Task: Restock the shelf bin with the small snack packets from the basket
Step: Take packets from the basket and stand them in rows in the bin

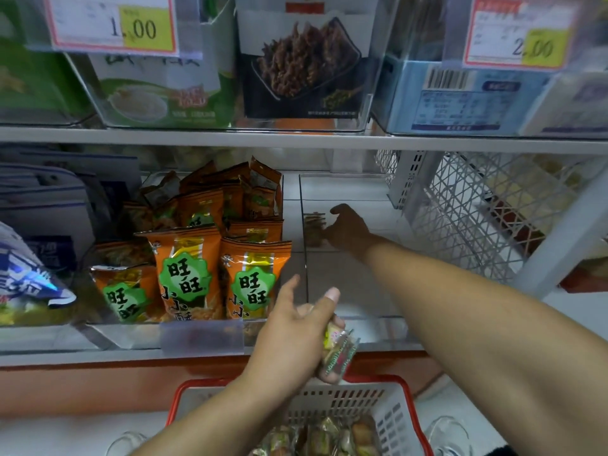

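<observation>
Deep inside the clear bin (348, 189), the right hand (348, 230) spreads its fingers beside a packet (314, 230); before the bin, the left hand (296, 337) has fingers clamped on packets (339, 353).

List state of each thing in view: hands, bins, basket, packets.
Left hand: grips small packets above the basket.
Right hand: deep inside the clear bin, at a few packets; grip unclear.
Clear bin: nearly empty.
Basket: holds more packets.
Orange-packet bin: full, packets upright.
</observation>
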`<state>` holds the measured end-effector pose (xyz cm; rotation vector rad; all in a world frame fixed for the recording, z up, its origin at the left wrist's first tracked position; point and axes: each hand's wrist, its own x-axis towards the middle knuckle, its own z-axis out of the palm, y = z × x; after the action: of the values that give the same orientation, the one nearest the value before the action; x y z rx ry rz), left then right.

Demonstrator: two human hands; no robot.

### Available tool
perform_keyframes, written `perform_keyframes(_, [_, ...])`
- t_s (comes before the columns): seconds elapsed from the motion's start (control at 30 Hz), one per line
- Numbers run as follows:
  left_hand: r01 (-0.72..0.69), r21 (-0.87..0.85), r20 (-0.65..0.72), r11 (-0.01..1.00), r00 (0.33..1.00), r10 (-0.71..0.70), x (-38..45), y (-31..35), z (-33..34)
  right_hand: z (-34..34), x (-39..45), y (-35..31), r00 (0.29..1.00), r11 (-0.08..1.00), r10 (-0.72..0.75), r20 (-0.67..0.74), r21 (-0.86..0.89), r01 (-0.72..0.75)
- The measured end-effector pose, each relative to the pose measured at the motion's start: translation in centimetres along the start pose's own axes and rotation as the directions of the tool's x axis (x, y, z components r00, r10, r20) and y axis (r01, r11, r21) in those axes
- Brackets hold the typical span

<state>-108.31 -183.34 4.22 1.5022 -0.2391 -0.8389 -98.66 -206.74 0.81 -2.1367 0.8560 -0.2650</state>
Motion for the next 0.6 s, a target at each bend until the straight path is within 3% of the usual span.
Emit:
perform_keyframes(0.1, [0.063,-0.171,-0.053,0.983,0.996,-0.073,-0.8,-0.3,-0.2,-2.8,-3.4,-1.4,0.989,0.987,-0.145,-0.021,-0.076,0.143])
perform_keyframes(0.2, [0.1,-0.284,-0.102,0.954,0.986,-0.134,-1.8,-0.2,-0.3,-5.7,-9.6,-3.3,0.971,0.971,-0.238,-0.016,0.004,0.238])
perform_keyframes(0.27, [0.075,-0.302,-0.13,0.95,0.984,-0.119,-2.4,0.0,-0.5,-7.3,-14.7,-4.2,0.944,0.964,-0.265,0.196,0.052,0.26])
perform_keyframes(0.33, [0.046,-0.317,-0.121,0.947,0.989,-0.089,-2.9,0.4,-0.4,-8.2,-19.4,-4.5,0.88,0.962,-0.247,0.405,-0.007,0.273])
perform_keyframes(0.43, [0.02,-0.365,-0.072,0.931,0.996,-0.049,-3.5,1.1,0.0,-7.7,-22.6,-3.5,0.894,0.944,-0.255,0.37,-0.106,0.313])
perform_keyframes(0.5, [0.037,-0.416,-0.027,0.908,0.998,-0.052,-3.5,1.5,-0.1,-7.4,-22.6,-2.6,0.91,0.962,-0.268,0.315,0.028,0.273])
perform_keyframes(0.6, [0.04,-0.447,0.014,0.894,0.999,-0.038,-3.3,1.9,-1.0,-7.9,-22.0,-1.4,0.916,0.918,-0.188,0.355,0.396,0.035])
